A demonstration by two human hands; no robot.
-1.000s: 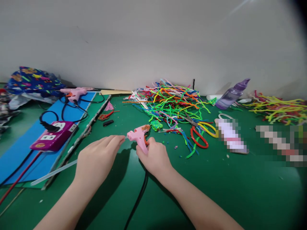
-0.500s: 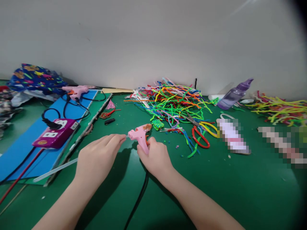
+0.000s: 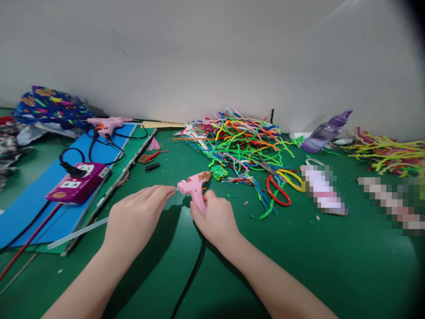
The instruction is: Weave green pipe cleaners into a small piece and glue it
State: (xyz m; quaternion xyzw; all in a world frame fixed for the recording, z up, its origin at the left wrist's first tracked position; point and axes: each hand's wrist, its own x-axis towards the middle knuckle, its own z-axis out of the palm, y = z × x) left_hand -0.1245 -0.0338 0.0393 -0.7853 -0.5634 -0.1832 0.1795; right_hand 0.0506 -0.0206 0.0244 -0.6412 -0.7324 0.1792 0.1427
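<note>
My right hand (image 3: 217, 217) is wrapped round the handle of a pink glue gun (image 3: 195, 189), whose brownish nozzle points right. A black cord runs down from it. My left hand (image 3: 136, 215) pinches a long translucent glue stick (image 3: 79, 232) close to the gun's rear opening; the stick's tip meets the opening and its other end sticks out to the left, under the hand. Just beyond the nozzle lies a small green and blue woven piece (image 3: 219, 172).
Pipe cleaners (image 3: 242, 137) are heaped behind, with red-handled scissors (image 3: 278, 190) and yellow-handled ones at right. A purple bottle (image 3: 327, 132) stands beyond. At left are a purple power socket (image 3: 78, 184), blue board (image 3: 29, 212) and second pink glue gun (image 3: 108, 125).
The view has shifted very slightly. Both hands keep their hold, with the glue stick and glue gun in nearly the same place.
</note>
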